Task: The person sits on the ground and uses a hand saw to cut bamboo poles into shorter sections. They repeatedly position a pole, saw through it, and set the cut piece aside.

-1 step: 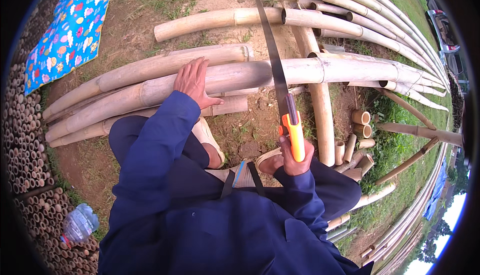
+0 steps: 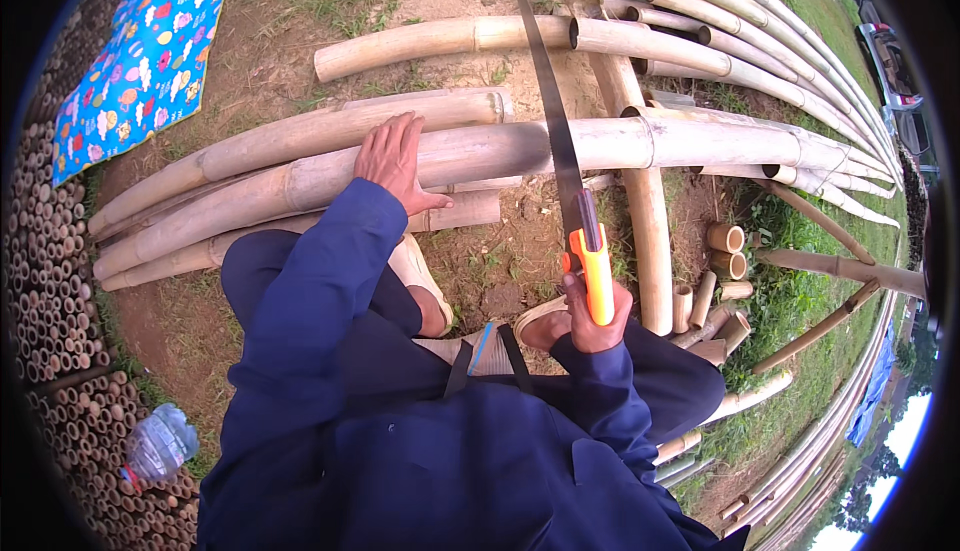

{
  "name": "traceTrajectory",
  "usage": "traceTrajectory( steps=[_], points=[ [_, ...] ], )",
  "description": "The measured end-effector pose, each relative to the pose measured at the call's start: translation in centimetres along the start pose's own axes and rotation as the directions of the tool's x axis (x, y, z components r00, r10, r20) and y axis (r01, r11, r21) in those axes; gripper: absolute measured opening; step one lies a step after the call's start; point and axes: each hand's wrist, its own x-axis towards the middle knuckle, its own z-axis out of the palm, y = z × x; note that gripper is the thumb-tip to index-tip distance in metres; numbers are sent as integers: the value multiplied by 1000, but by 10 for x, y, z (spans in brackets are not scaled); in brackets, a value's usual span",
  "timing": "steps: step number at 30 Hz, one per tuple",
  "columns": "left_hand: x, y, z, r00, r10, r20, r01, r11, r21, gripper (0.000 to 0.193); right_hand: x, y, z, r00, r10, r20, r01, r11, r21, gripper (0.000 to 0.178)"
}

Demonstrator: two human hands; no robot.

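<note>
My right hand (image 2: 598, 319) was closed around the yellow and orange handle (image 2: 598, 286) of a saw (image 2: 562, 146), thumb on the left side of it. My left hand (image 2: 393, 164) lay spread on a thick bamboo pole (image 2: 485, 153), fingers apart over the top and thumb held away from them toward my body; it pressed flat and did not wrap the pole. The pole ran crosswise in front of my knees, and the saw's long dark blade crossed it to the right of my left hand, just beside a dark smudge on the bamboo. Could not tell whether the teeth sat in a cut. The blade tip pointed away from me, past a second pole (image 2: 440, 41) farther out. Right of the blade, the thick pole lay across a log (image 2: 648, 231) set roughly lengthwise to me. At left, one cut pole (image 2: 255, 139) lay along its far side and another (image 2: 462, 213) along its near side. My pale shoes (image 2: 418, 276) were on the dirt on the near side. To the right stood and lay short bamboo pieces (image 2: 725, 238); beyond them, long poles (image 2: 790, 61) fanned over grass. Far left: a blue patterned cloth (image 2: 150, 61), a bamboo stack (image 2: 50, 251) and a plastic bottle (image 2: 160, 446).
</note>
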Motion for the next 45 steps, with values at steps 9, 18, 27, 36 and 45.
traceTrajectory(
  steps=[9, 18, 27, 36, 45],
  points=[
    [16, -14, 13, 991, -27, 127, 22, 999, 39, 102, 8, -6, 6, 996, -83, -16, 82, 996, -31, 8],
    [22, -21, 25, 998, 11, 66, -13, 999, 32, 88, 8, -8, 4, 1000, 5, -12, -5, 1000, -13, 9],
    [22, -20, 28, 999, 33, 14, -33, 999, 37, 84, -93, -25, -41, 997, -63, 39, 70, 972, -224, 11],
    [19, -29, 29, 999, 50, 17, -51, 994, 94, 88, -45, -33, -13, 1000, 21, 18, -19, 995, -101, 6],
    [22, -19, 32, 999, 32, 29, -34, 998, 44, 87, 9, -25, 7, 998, -58, 29, 59, 997, -52, 19]
  ],
)
